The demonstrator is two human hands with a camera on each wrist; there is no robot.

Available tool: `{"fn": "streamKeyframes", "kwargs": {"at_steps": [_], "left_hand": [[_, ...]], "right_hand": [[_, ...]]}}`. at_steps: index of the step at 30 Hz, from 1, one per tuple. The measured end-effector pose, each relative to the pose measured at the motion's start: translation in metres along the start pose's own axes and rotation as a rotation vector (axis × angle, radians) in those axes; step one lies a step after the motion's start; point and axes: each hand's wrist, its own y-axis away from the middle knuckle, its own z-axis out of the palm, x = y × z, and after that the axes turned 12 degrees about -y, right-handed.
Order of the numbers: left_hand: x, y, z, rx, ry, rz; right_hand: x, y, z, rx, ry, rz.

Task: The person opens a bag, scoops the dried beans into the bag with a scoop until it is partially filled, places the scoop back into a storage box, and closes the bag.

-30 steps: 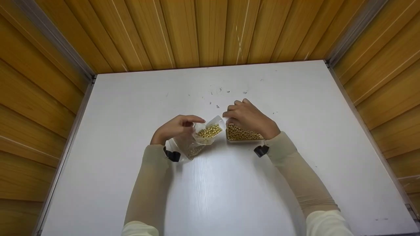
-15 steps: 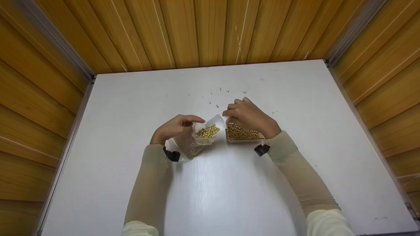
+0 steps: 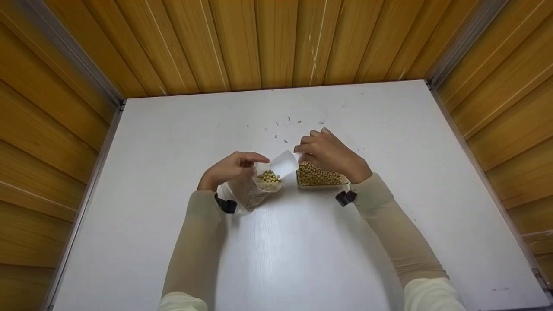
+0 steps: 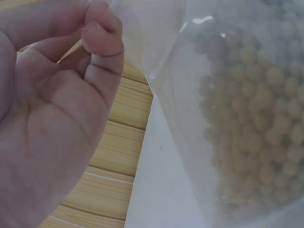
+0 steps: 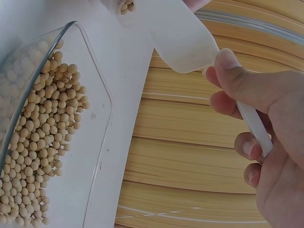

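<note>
My left hand (image 3: pixel 231 169) pinches the upper edge of a clear plastic bag (image 4: pixel 166 52) and holds its mouth open. Soybeans (image 4: pixel 261 118) fill the lower part of the bag. In my right hand (image 3: pixel 330 153) is a white plastic scoop (image 3: pixel 285 165), gripped by its handle with thumb and curled fingers. The scoop tilts down to the left, its front edge at the bag's mouth, where beans (image 3: pixel 268 176) lie. Below the right hand stands a clear rectangular container (image 3: pixel 322 186) holding many more soybeans (image 5: pixel 42 133).
Everything stands on a white table (image 3: pixel 276 259). Small dark marks (image 3: pixel 285 123) dot its surface beyond the hands. Wood-patterned panels (image 3: pixel 276 43) rise at the back and both sides. A dark band (image 3: pixel 226 205) sits at the left wrist, another (image 3: pixel 345 198) at the right.
Beans have slid from the scoop towards the bag, leaving most of the scoop's white surface bare. The scoop has tipped further left. Both hands have stayed nearly in place.
</note>
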Motion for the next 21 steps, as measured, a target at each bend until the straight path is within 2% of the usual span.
{"fn": "streamKeyframes", "kwargs": {"at_steps": [16, 21], "left_hand": [[-0.001, 0.001, 0.001, -0.003, 0.001, -0.026], [0.011, 0.004, 0.0, -0.002, -0.004, -0.027]], "right_hand": [[0.009, 0.01, -0.005, 0.028, -0.112, 0.06], [0.016, 0.015, -0.009, 0.061, -0.122, 0.055]]}}
